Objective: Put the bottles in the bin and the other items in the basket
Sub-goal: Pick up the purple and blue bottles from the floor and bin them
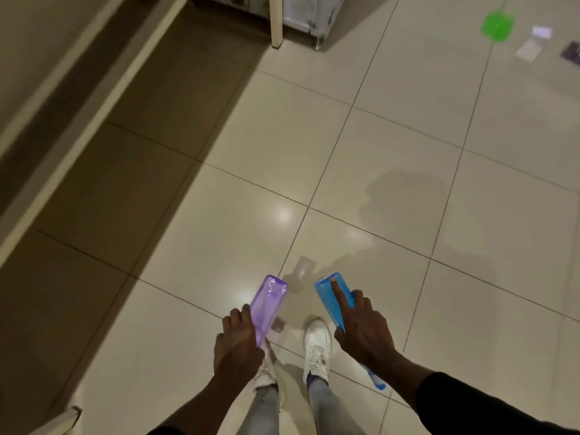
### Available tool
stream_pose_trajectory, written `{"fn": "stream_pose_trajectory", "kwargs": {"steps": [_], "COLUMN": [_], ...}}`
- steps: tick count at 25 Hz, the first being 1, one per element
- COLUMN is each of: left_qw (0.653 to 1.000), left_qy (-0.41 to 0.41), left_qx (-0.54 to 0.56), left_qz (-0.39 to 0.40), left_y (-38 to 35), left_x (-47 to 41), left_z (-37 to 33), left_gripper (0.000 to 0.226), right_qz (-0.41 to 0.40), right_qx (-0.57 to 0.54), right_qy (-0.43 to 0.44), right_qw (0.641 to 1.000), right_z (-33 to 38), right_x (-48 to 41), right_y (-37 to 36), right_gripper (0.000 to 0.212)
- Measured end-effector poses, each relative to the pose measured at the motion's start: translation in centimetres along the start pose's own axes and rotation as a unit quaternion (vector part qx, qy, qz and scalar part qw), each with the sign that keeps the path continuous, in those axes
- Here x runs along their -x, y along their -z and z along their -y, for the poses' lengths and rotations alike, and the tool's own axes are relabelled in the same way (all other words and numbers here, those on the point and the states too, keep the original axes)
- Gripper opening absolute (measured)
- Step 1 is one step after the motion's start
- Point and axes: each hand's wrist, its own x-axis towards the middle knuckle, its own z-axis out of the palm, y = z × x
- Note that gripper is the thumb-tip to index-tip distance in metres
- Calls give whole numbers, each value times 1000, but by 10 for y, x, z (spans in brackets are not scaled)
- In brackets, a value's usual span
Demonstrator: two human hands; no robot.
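Note:
I am standing on a tiled floor and looking down at both hands. My left hand (238,340) grips a clear purple bottle (269,304), whose base points forward and away from me. My right hand (364,331) holds a clear blue bottle (333,296), with the index finger stretched along its side; its blue neck end sticks out below my wrist. Far off at the top right, a green object (497,26) lies on the floor, blurred. Neither a bin nor a basket is in view.
My two white shoes (317,346) are below the hands. Two pale flat items (530,48) and a dark one (572,51) lie near the green object. A table leg (276,23) and a white cabinet on feet (310,17) stand at the top. A long table edge (94,114) runs along the left.

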Motion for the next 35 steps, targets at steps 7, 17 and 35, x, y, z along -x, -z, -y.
{"fn": "stream_pose_trajectory", "kwargs": {"steps": [7, 17, 35], "left_qw": [999, 998, 920], "left_qy": [10, 36, 317], "left_qx": [29, 14, 197], "left_qz": [-26, -48, -118], "left_y": [110, 129, 73], "left_x": [100, 218, 363], "left_z": [13, 20, 75], "left_gripper": [90, 93, 86], "right_qz": [-29, -51, -50], "right_qx": [37, 79, 229], "right_qy": [36, 97, 375], "right_qw": [998, 991, 897], "right_z": [16, 59, 178], "right_x": [100, 163, 185], "right_y": [107, 167, 192], "right_gripper": [96, 105, 97]}}
